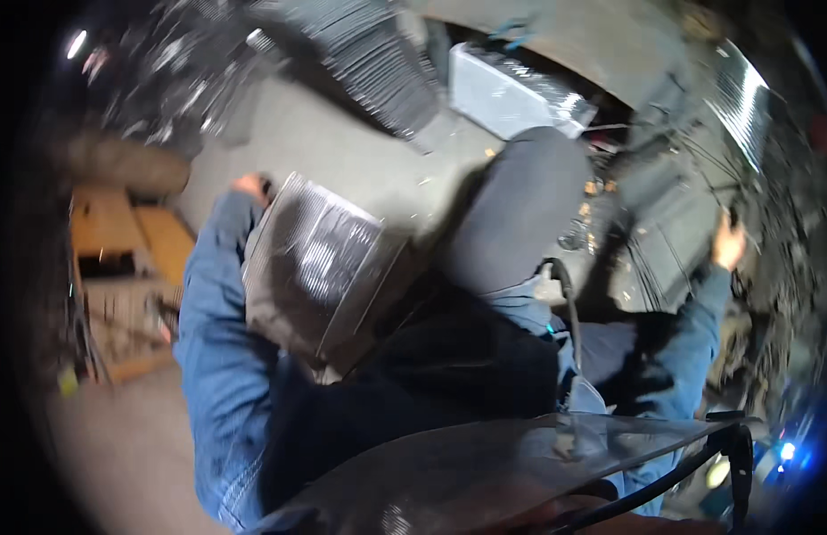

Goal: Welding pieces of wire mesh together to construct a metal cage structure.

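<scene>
A silvery, finely ribbed metal piece [329, 241], shaped like a flat block, lies at the left in front of my body, over or against my left leg; I cannot tell which. My left hand [251, 185] is at its far left corner, fingers curled, with a small dark patch at the fingertips. My right hand [728, 242] reaches far out to the right, fingers closed around something dark and blurred. Thin dark rods or wires [650, 267] lie close to it. Between my arms a bent knee in grey trousers [525, 209] sticks up.
Ahead lie a long ribbed metal stack [369, 67] and a white box-like piece [498, 94]. Shiny scrap [177, 80] piles up at far left, above wooden boxes [119, 267]. A ribbed panel [741, 102] leans at far right. Small yellowish bits litter the floor [422, 183]. A clear visor [485, 464] crosses the lower edge.
</scene>
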